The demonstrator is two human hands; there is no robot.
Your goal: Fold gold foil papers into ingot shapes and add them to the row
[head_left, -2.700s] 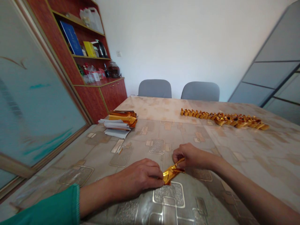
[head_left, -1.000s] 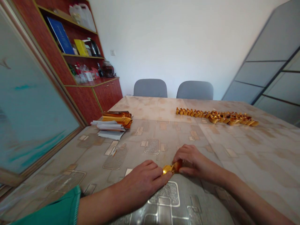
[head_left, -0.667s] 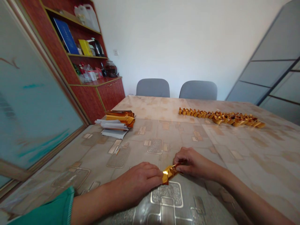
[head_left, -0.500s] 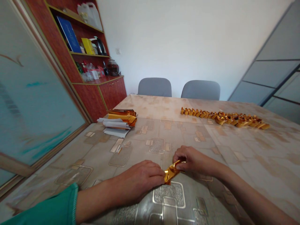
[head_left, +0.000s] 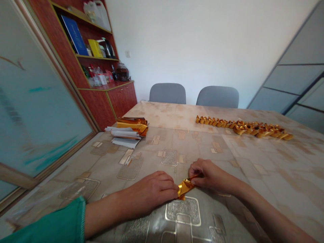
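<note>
A small folded piece of gold foil paper (head_left: 185, 187) lies slantwise near the front of the table, between my two hands. My left hand (head_left: 154, 189) rests low over the tabletop, its fingertips closed on the paper's near left end. At the other end, my right hand (head_left: 204, 173) pinches the far right edge between thumb and fingers. The paper's middle shows creased, shiny folds; both its ends are partly hidden by fingers.
A stack of gold foil paper (head_left: 133, 125) lies at the table's left, with white sheets (head_left: 125, 138) beside it. Rows of folded gold foil pieces (head_left: 263, 130) stand at the right. Behind the patterned table (head_left: 152, 158) are two grey chairs (head_left: 167, 93).
My right fingers have shifted slightly on the gold paper, and its right edge now shows as a thin raised fold. My left hand stays nearly still.
</note>
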